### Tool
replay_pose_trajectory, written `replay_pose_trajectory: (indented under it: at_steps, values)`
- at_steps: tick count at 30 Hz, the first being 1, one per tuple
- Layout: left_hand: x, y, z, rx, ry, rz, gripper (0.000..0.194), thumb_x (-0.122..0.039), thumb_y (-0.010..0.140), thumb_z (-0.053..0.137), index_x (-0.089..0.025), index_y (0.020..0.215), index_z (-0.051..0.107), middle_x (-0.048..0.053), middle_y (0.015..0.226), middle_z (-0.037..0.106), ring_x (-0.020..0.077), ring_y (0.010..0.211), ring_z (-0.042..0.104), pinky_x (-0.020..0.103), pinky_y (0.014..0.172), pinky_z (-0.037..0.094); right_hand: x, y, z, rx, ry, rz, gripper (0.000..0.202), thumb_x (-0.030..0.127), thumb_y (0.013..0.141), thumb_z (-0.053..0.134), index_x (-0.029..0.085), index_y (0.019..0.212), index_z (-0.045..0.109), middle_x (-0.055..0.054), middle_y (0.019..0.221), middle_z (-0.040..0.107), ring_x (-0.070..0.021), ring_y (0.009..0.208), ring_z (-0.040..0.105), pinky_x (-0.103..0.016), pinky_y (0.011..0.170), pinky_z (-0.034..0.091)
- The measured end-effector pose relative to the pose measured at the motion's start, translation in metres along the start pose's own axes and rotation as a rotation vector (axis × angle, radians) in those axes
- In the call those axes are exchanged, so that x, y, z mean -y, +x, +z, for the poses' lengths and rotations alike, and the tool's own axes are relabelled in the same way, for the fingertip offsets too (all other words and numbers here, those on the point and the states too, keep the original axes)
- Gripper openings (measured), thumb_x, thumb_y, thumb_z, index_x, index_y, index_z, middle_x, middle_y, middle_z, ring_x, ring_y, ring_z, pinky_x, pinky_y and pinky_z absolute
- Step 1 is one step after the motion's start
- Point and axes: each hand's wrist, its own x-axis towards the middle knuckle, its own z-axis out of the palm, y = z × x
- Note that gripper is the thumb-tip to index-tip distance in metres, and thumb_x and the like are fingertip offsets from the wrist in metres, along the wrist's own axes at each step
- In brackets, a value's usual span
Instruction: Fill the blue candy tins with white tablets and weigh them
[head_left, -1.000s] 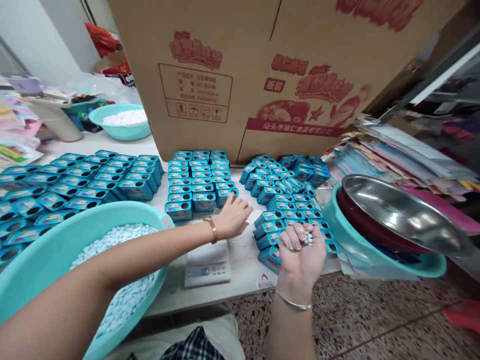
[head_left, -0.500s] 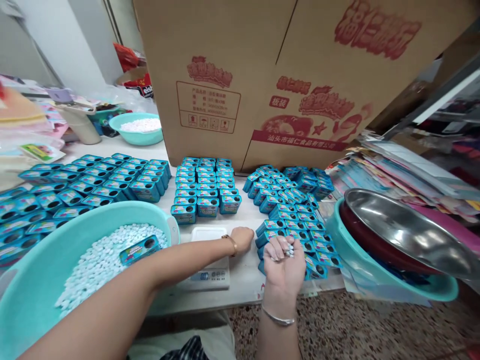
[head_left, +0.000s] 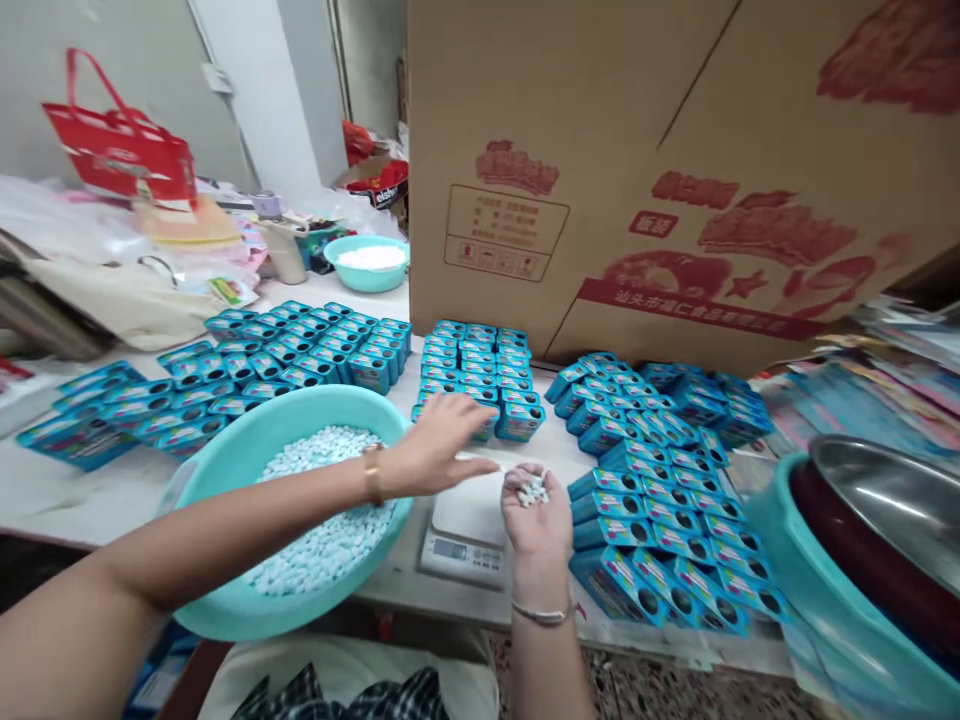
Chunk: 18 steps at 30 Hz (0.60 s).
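My left hand reaches over the right rim of a turquoise basin, its fingers stretched out and nothing visible in it. Pale candies lie in the basin, partly hidden by my left forearm. My right hand is turned palm up and cupped around several small pale candies. It is beside the right edge of a white digital scale, whose display is too blurred to read. Behind my left hand stand rows of blue tins with dark round openings on top.
More blue tins stand at the right, others at the left. A large cardboard carton walls off the back. A metal bowl sits in a basin stack at the right. A smaller basin of white pieces stands behind.
My left hand has gone from a closed fist near the right-hand tins to spread fingers farther left. My right fingers have loosened, showing more candies. The view has swung left.
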Motion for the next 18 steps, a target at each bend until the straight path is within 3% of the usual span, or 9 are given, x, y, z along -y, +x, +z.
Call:
replay_pose_trajectory:
  at_steps: [2, 5, 9, 11, 14, 16, 18]
  values:
    - [0.030, -0.039, -0.014, -0.030, 0.064, -0.135, 0.060, -0.054, 0.086, 0.055, -0.022, 0.135, 0.042, 0.012, 0.130, 0.051, 0.0281, 0.122, 0.044, 0.047, 0.104, 0.031, 0.008, -0.005, -0.003, 0.022, 0.014, -0.016, 0.012, 0.014, 0.073, 0.057, 0.019, 0.071, 0.046, 0.007, 0.057, 0.045, -0.0054, 0.046, 0.044, -0.015, 0.043, 0.039]
    - [0.062, -0.095, -0.011, 0.078, 0.170, -0.311, 0.068, -0.054, 0.078, 0.064, -0.021, 0.133, 0.044, 0.013, 0.124, 0.057, 0.0334, 0.119, 0.048, 0.060, 0.105, 0.024, 0.018, -0.009, -0.010, 0.055, 0.019, -0.063, 0.010, 0.012, 0.072, 0.056, 0.018, 0.073, 0.047, 0.008, 0.057, 0.041, -0.0052, 0.043, 0.039, -0.015, 0.040, 0.034]
    - [0.075, -0.132, 0.001, 0.116, 0.204, -0.388, 0.033, -0.044, 0.083, 0.060, -0.023, 0.109, 0.059, 0.008, 0.105, 0.067, 0.0302, 0.108, 0.058, 0.065, 0.106, 0.019, 0.019, -0.008, -0.008, 0.077, 0.015, -0.029, 0.011, 0.010, 0.071, 0.055, 0.018, 0.075, 0.048, 0.007, 0.059, 0.041, -0.0052, 0.044, 0.039, -0.015, 0.041, 0.033]
    - [0.073, -0.131, -0.010, 0.029, 0.200, -0.388, 0.027, -0.043, 0.085, 0.058, -0.024, 0.103, 0.061, 0.006, 0.099, 0.069, 0.0292, 0.102, 0.062, 0.064, 0.108, 0.018, 0.020, -0.009, -0.005, 0.077, 0.014, -0.012, 0.011, 0.010, 0.071, 0.056, 0.017, 0.077, 0.049, 0.007, 0.060, 0.041, -0.0050, 0.045, 0.039, -0.015, 0.042, 0.032]
    - [0.057, -0.112, -0.045, -0.142, 0.195, -0.340, 0.032, -0.048, 0.081, 0.062, -0.025, 0.103, 0.062, 0.004, 0.099, 0.069, 0.0294, 0.100, 0.062, 0.061, 0.112, 0.015, 0.024, -0.012, -0.003, 0.051, 0.003, -0.054, 0.013, 0.013, 0.071, 0.057, 0.018, 0.081, 0.051, 0.007, 0.061, 0.043, -0.0053, 0.047, 0.040, -0.015, 0.044, 0.034]
    - [0.040, -0.093, -0.062, -0.180, 0.158, -0.292, 0.036, -0.051, 0.082, 0.061, -0.026, 0.107, 0.061, 0.003, 0.105, 0.068, 0.0276, 0.103, 0.061, 0.058, 0.114, 0.013, 0.026, -0.013, -0.003, 0.013, -0.008, -0.090, 0.013, 0.014, 0.070, 0.057, 0.018, 0.082, 0.052, 0.007, 0.061, 0.044, -0.0058, 0.049, 0.042, -0.016, 0.046, 0.036]
    - [0.022, -0.070, -0.063, -0.157, 0.091, -0.228, 0.037, -0.053, 0.084, 0.059, -0.026, 0.110, 0.060, 0.002, 0.106, 0.067, 0.0255, 0.104, 0.060, 0.057, 0.115, 0.010, 0.025, -0.015, -0.001, -0.007, -0.036, -0.109, 0.012, 0.016, 0.071, 0.057, 0.018, 0.082, 0.053, 0.007, 0.060, 0.043, -0.0064, 0.050, 0.043, -0.016, 0.046, 0.037]
